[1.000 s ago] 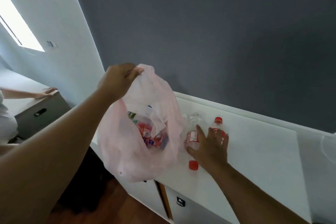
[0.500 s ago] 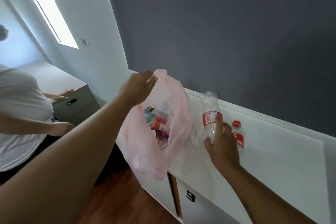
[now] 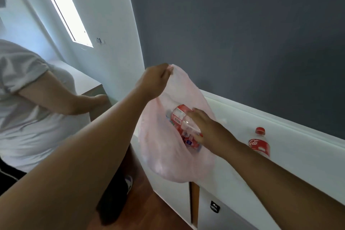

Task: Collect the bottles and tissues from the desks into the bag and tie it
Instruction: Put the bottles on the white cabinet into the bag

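Note:
My left hand (image 3: pixel 155 82) pinches the top rim of a thin pink plastic bag (image 3: pixel 164 157) and holds it up, open, at the left end of the white desk (image 3: pixel 298 164). My right hand (image 3: pixel 207 129) reaches into the bag's mouth and grips a clear bottle with a red label (image 3: pixel 182 119), lying tilted over the other bottles inside. A second bottle with a red cap and red label (image 3: pixel 259 143) stands on the desk to the right of my right forearm. No tissue shows in this view.
Another person in a white shirt (image 3: pixel 28 102) stands at the left, a hand on a second desk (image 3: pixel 84 82). A dark grey wall runs behind the white desk. Drawer fronts (image 3: pixel 214 207) and wooden floor (image 3: pixel 141 209) lie below.
My right hand lifted the clear bottle off the desk and carried it left into the bag's mouth. The other person has stepped closer at the left.

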`<state>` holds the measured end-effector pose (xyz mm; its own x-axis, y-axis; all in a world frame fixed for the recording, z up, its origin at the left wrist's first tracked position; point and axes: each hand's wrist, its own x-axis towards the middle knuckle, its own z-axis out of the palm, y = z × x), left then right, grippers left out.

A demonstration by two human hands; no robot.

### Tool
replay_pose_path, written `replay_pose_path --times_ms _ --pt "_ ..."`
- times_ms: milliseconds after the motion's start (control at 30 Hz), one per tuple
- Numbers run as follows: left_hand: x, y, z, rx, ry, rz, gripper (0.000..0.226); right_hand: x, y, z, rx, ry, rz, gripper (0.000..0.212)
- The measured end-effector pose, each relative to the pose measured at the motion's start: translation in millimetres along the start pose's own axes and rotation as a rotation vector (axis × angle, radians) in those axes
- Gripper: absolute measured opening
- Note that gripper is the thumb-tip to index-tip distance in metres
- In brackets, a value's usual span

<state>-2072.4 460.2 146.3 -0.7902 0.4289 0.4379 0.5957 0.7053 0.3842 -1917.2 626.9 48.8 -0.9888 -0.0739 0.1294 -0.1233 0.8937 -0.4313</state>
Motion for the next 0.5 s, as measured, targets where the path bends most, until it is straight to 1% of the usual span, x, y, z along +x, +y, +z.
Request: replay_pose_path --times_ms 100,200,267,300,333,367,400,433,467,500 --pt "0.6 -0.5 6.0 -0.008 -0.021 0.033 0.040 16.2 -6.7 13.0 -0.015 0.097 0.088 0.072" --pt "3.9 -1.3 14.9 -0.039 -0.023 0.032 0.039 5.3 16.9 14.9 -0.161 0.275 0.148 0.066" --pt "4.4 -0.1 22.3 -0.068 -0.025 0.029 0.039 -15.2 45.3 15.7 -0.205 0.399 0.327 0.062" --pt "4.5 0.3 26.7 -0.068 -0.034 0.035 0.039 -27.9 59.9 16.4 -0.232 0.393 0.461 0.062" --pt "4.3 1.5 31.5 -0.056 -0.047 0.044 0.039 -40.5 73.1 19.1 -0.269 0.329 0.603 0.064" --pt "4.3 2.2 37.4 -0.039 -0.064 0.050 0.039 -52.9 84.1 23.2 -0.286 0.226 0.739 0.069" --pt "3.7 2.8 43.8 -0.024 -0.083 0.055 0.038 -64.1 90.8 26.9 -0.253 0.122 0.859 0.075" --pt "3.3 3.2 49.5 -0.017 -0.104 0.053 0.036 -73.2 95.1 31.1 -0.173 0.052 0.952 0.081" --pt "2.6 4.3 54.0 -0.019 -0.119 0.049 0.034 -79.3 98.1 35.5 -0.082 0.030 1.004 0.086" --pt "1.9 5.3 56.8 -0.024 -0.129 0.043 0.033 -82.7 99.8 38.1 -0.007 0.042 1.020 0.090"
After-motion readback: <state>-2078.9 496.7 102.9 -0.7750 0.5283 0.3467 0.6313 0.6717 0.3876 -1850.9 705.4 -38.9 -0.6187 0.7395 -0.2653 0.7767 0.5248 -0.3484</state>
